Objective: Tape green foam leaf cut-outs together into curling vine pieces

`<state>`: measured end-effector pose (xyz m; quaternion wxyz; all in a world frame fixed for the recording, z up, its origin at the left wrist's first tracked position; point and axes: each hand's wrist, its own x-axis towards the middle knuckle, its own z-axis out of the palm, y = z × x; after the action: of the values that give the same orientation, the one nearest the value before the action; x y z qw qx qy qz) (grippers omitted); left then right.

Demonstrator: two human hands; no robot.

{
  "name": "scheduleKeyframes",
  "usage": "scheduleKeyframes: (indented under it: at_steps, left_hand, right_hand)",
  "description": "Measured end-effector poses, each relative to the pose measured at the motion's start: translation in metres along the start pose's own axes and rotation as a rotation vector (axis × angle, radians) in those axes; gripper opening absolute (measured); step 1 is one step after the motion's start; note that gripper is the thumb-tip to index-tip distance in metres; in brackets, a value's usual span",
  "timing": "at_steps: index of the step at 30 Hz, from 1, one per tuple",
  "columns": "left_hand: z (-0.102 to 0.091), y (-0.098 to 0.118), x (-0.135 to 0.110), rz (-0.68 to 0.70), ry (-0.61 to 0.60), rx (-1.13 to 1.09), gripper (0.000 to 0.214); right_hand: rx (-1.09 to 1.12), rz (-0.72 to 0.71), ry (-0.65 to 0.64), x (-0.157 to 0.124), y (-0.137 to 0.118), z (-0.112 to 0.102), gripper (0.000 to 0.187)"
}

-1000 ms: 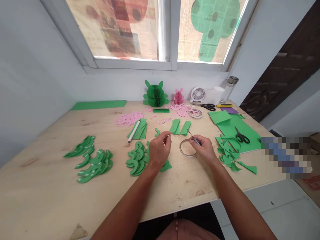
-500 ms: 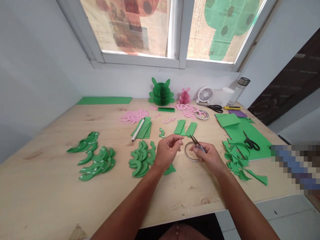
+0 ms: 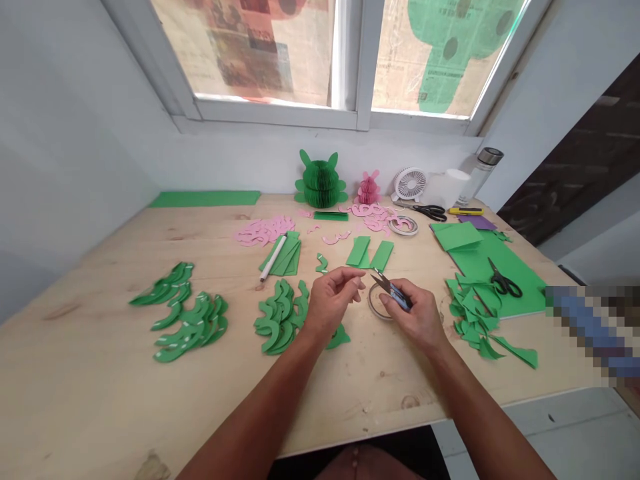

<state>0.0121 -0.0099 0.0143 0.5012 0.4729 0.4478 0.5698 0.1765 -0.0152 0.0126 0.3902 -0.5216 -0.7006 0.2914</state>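
My right hand [image 3: 417, 310] grips a small pair of scissors [image 3: 393, 293] with blue on the handles. Their blades are parted and point up and left, toward my other hand; a tiny whitish bit shows near the tips. My left hand [image 3: 330, 300] is closed in a pinch, and whatever lies between its fingertips is too small to make out. Between the two hands a roll of tape [image 3: 372, 308] lies flat on the table, partly covered by my right fingers. Left of my left hand is a pile of curved green paper pieces [image 3: 280, 320].
More green curved pieces [image 3: 195, 327] with white strips lie at left. Behind are folded green cards [image 3: 383, 255], a white marker [image 3: 273, 259] and pink cutouts [image 3: 265, 231]. Green scraps [image 3: 473, 313] and black scissors [image 3: 504, 280] lie right. A green honeycomb paper figure [image 3: 321, 183] stands at the back.
The scissors' blades have spread wider and turned further to the left, toward my left fingers. My left hand keeps its pinch in nearly the same place. The view has shifted slightly.
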Motion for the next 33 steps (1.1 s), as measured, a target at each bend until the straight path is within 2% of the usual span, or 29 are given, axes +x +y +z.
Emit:
scheduleKeyframes:
  at_steps: [10,17,23,29,33]
  left_hand:
    - [-0.008,0.007,0.003,0.014,0.083,-0.003,0.018]
    - [-0.017,0.014,0.008,0.050,0.142,0.024,0.019]
    - [-0.021,0.019,0.006,0.050,0.043,0.236,0.018]
    - [-0.027,0.022,-0.002,0.168,-0.059,0.643,0.015]
    - [-0.028,0.023,-0.007,0.201,-0.114,0.730,0.014]
  right_hand:
    - [-0.165,-0.108,-0.062,0.000,-0.002,-0.002,0.029]
    - [-0.234,-0.205,-0.065,-0.001,0.005,0.002,0.025]
    - [-0.377,-0.307,-0.040,-0.002,0.010,0.005,0.022]
    - [-0.470,-0.366,-0.033,-0.003,0.011,0.006,0.021]
    - [-0.508,-0.384,-0.055,-0.003,0.012,0.008,0.017]
